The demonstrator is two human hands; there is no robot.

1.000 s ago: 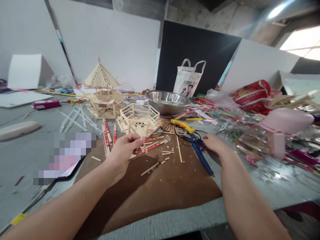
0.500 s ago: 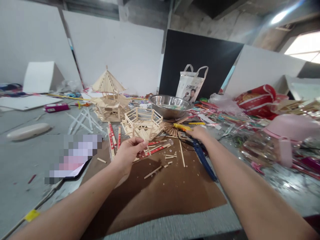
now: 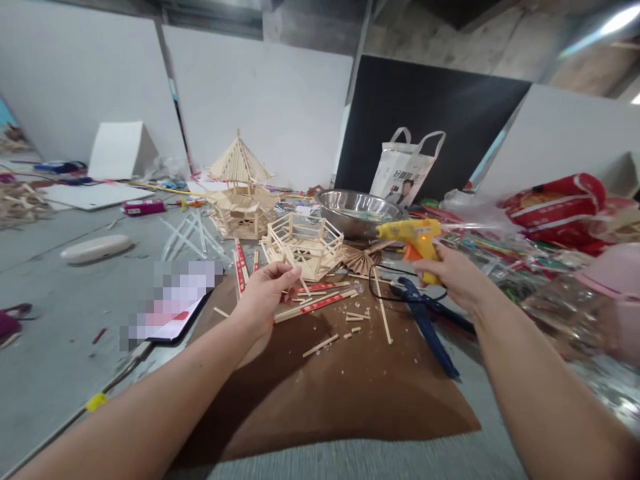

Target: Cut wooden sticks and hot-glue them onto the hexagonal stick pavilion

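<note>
fingers and thumb of the left hand (image 3: 270,293) pinch a thin stick (image 3: 306,287), held slanting just at the near side of the frame (image 3: 306,255); whether its far tip touches the frame, i can't tell. the right hand (image 3: 455,270) has its fingers curled round the handle of a yellow glue gun (image 3: 407,231), lifted clear of the table, nozzle pointing left toward the frame. i can't make out whether the trigger is pressed.

below the hands lies a brown sheet (image 3: 350,413), with offcuts (image 3: 321,345) scattered on it, blue cutters (image 3: 433,337) on its right side and red strips (image 3: 327,301) beyond the offcuts.

the frame sits past those strips. as i judge it, a good part is done: floor, posts and rails stand, the rails running round much of it. its top is open, with no roof on, and the pinched stick looks like a piece not yet fixed.

just behind are a steel bowl (image 3: 333,200) and, to the left, a pavilion (image 3: 241,207), its pointed roof on and seemingly finished. farther off stands a white bag (image 3: 405,167).
</note>
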